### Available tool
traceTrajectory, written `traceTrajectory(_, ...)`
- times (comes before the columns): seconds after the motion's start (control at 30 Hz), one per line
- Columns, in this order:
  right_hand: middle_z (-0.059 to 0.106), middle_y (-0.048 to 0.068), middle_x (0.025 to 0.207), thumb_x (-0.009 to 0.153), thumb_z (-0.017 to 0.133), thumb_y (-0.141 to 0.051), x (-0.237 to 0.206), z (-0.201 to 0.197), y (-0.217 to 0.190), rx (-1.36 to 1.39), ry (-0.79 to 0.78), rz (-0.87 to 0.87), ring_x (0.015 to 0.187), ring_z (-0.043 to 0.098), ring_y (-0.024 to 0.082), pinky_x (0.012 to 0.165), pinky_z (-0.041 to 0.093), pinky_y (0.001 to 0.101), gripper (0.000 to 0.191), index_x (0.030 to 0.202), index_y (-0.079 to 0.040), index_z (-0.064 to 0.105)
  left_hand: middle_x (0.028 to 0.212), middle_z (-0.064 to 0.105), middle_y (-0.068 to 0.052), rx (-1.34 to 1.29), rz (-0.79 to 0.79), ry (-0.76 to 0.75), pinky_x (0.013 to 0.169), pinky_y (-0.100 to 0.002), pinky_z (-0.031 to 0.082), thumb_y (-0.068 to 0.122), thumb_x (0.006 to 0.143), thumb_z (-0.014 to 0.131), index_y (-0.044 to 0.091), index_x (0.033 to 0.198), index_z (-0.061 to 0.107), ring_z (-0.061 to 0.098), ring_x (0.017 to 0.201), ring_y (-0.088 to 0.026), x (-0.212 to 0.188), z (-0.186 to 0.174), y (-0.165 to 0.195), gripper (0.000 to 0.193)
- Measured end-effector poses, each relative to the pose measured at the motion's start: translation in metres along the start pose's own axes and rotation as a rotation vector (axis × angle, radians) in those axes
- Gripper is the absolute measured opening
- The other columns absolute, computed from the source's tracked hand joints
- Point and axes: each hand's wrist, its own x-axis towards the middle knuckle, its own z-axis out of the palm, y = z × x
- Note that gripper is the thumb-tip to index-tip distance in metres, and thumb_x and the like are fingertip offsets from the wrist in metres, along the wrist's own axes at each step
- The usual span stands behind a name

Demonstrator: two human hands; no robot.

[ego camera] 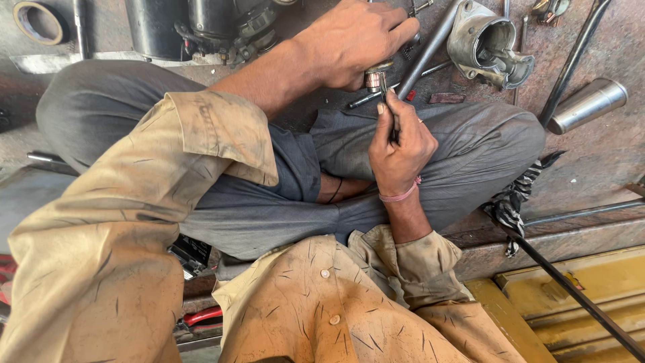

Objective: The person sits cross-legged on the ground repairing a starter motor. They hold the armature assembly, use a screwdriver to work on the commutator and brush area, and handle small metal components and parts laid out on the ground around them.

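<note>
Only one printed thing shows: a small dark, box-like object [191, 253] on the near left, tucked in the gap between the tan sleeve [101, 255] and the grey trouser leg [269, 215]. Its upper face is black with a pale, whitish label patch [195, 247] carrying fine markings, too small and too shadowed to make out. Most of the object is hidden under the sleeve, so whether it is a package or a labelled part cannot be told
</note>
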Motion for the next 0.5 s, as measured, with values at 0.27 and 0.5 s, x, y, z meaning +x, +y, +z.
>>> traceTrajectory(0.27, 0.075, 0.017, 0.098, 0.102, 0.072, 0.001, -0.007, 0.005, 0.002, -0.037, 0.02, 0.013, 0.077, 0.072, 0.028, 0.067, 0.054, 0.0366, 0.015, 0.117, 0.004, 0.07, 0.098, 0.065, -0.011, 0.039, -0.005, 0.01, 0.083, -0.05, 0.047, 0.015, 0.06, 0.085, 0.002, 0.116, 0.054, 0.068, 0.094, -0.033, -0.001, 0.001, -0.003, 0.064)
traceTrajectory(0.5, 0.073, 0.016, 0.091, 0.102, 0.07, 0.001, -0.009, 0.02, 0.008, -0.03, 0.065, 0.043, 0.07, 0.07, 0.025, 0.061, 0.051, 0.0364, 0.015, 0.117, 0.006, 0.07, 0.099, 0.064, -0.012, -0.028, -0.011, 0.011, 0.085, -0.051, 0.045, 0.015, 0.065, 0.083, 0.001, 0.115, 0.054, 0.068, 0.096, -0.035, -0.002, 0.007, -0.005, 0.06)
